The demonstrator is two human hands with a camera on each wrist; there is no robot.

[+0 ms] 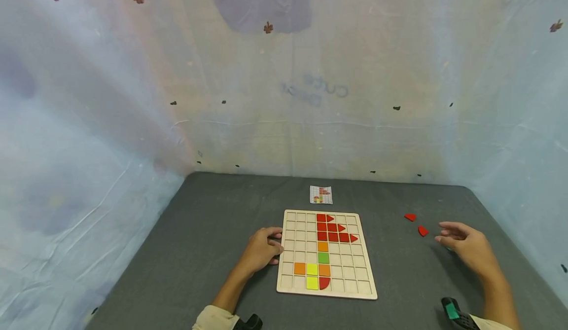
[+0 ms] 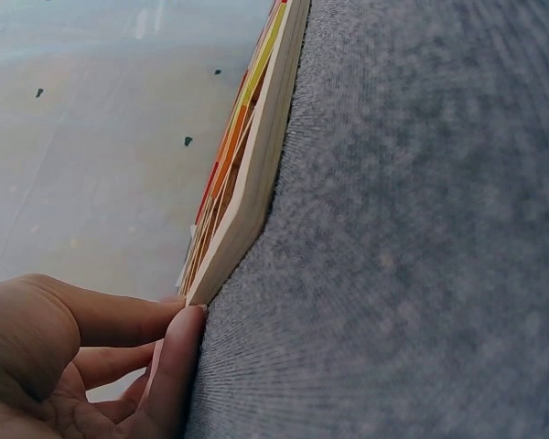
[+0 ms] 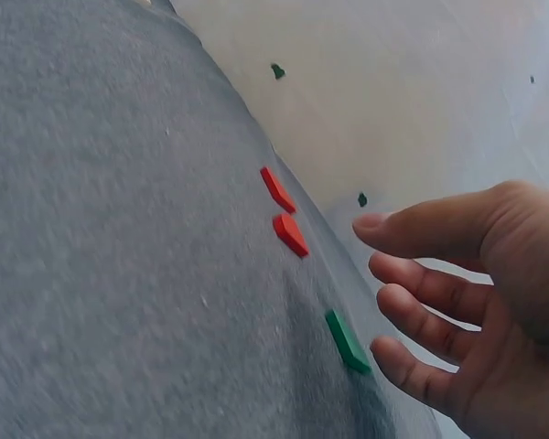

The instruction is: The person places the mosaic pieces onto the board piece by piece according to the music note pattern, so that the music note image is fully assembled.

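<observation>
A square wooden grid board [image 1: 349, 272] lies on the table, with red, orange, green and yellow tiles set in some of its cells. My left hand [image 1: 261, 248] is at the board's left side. In the left wrist view its thumb and forefinger [image 2: 128, 311] pinch the pale wooden edge [image 2: 247, 206]. Above the table on the right hovers my right hand [image 1: 466, 246], fingers loosely bent and holding nothing. Two loose red tiles [image 1: 423, 231] lie just left of it. A green tile [image 3: 348, 341] shows near its fingertips in the right wrist view, hidden from the head view.
Behind the board lies a small pattern card [image 1: 321, 195] printed with a coloured grid figure. A dark grey cloth covers the table [image 1: 213, 231]. Pale patterned sheeting [image 1: 284, 123] hangs around the back and sides.
</observation>
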